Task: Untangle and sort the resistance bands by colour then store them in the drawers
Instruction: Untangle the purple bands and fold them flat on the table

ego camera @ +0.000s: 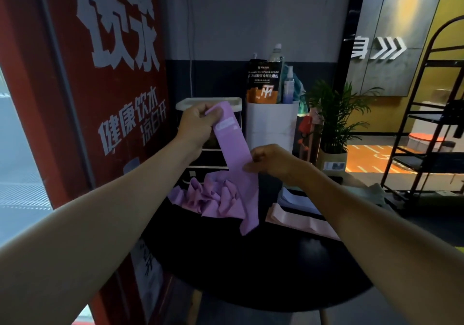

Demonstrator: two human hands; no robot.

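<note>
A purple resistance band (233,146) hangs stretched above the round black table (251,269). My left hand (198,123) grips its top end, held up in front of the drawer unit (209,157). My right hand (272,160) pinches the band's right edge lower down. Its loose tail drops onto the table beside a crumpled heap of purple bands (208,196). A pale pink band (298,220) lies flat on the right side of the table, with a lavender-grey band (297,203) just behind it.
A red wall panel with white lettering (105,86) stands close on the left. Behind the table are a white bin with bottles and a pouch (272,121), a potted plant (334,123) and a metal rack (426,134) at the right.
</note>
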